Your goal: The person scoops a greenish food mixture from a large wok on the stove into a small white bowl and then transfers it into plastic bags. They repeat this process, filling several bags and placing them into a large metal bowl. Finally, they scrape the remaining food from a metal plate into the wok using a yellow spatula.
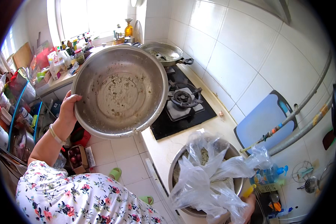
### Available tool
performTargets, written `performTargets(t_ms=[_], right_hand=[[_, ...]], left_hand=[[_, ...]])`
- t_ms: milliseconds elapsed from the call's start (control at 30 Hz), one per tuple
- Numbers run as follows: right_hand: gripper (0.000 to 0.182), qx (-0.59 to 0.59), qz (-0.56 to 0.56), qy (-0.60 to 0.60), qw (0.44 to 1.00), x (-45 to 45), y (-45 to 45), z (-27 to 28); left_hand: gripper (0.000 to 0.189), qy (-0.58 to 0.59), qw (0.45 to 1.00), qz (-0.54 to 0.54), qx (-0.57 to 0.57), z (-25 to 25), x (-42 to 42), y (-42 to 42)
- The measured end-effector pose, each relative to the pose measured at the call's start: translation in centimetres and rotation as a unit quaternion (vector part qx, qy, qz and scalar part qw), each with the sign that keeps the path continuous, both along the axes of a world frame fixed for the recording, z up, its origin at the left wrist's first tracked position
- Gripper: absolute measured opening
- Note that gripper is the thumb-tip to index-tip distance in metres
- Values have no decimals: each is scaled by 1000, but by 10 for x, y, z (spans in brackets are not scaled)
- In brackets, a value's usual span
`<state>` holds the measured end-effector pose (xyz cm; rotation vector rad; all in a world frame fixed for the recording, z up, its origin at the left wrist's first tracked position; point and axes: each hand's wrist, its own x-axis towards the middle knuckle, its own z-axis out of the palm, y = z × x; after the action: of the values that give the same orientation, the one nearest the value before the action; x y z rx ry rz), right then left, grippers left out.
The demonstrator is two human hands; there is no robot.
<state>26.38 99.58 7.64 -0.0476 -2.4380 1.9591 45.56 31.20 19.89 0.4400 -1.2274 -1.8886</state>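
My left hand grips the left rim of a wide stainless steel basin, thumb over the inside. The basin is tilted so its inside faces me, and greenish-brown residue sticks to its bottom and rim. At the lower right, my right hand is beside a second metal basin on the counter, partly hidden by plastic; what its fingers do is unclear. Clear plastic bags lie over that basin, with a greenish mass showing beneath. Close to the right hand is a yellow object.
Behind the held basin are a black gas hob and a pan. A chopping board leans on the tiled wall near metal pipes. A blue pump bottle stands at right. On the floor is a cardboard box of dark red produce.
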Motion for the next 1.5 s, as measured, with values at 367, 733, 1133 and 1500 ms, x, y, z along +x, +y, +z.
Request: performTargets(t_ms=[367, 733, 1133, 1500], right_hand=[[20, 63, -177, 143, 972, 48, -35, 171], [32, -140, 308, 71, 938, 25, -587, 195], [29, -142, 299, 125, 935, -91, -689, 178], [10, 485, 148, 461, 728, -189, -710, 231]], left_hand=[[22, 4, 995, -61, 82, -7, 11, -125], [24, -43, 970, -177, 159, -31, -14, -246], [27, -24, 974, -176, 139, 5, -102, -326], [31, 14, 981, -183, 68, 38, -206, -363]])
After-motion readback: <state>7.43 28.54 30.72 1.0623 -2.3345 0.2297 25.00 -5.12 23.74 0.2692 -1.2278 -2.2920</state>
